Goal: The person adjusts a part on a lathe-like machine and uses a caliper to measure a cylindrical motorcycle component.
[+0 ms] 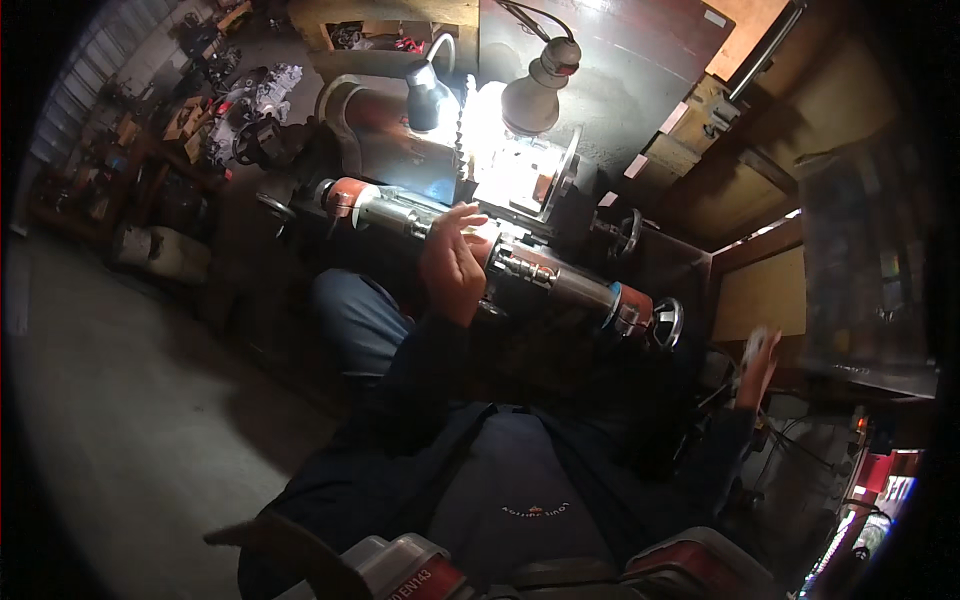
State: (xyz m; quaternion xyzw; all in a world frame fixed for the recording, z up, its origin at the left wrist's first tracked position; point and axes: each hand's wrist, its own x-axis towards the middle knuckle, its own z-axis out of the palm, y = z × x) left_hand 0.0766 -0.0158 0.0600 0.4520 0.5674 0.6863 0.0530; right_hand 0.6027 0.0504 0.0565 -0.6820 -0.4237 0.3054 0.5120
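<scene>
My left hand (455,265) is raised in front of a bench machine, its fingers stretched out and slightly curved. It hovers at or just over the metal shaft assembly (525,268) mounted along the machine's front; whether it touches is hidden. Orange-red end blocks (347,197) carry that assembly, with a handwheel (668,322) at its right end. Behind my fingers, a strongly lit white part (510,180) sits beside a rounded metal housing (390,130). Off to the right, my right hand (757,368) is held up away from the machine, fingers extended and somewhat blurred; I make out no object in it.
Two work lamps, a white one (533,95) and a dark one (424,98), hang above the machine. Another handwheel (628,232) projects at its right. A wooden cabinet (760,290) and a hanging clear sheet (870,270) stand right; cluttered machine parts (265,95) lie far left.
</scene>
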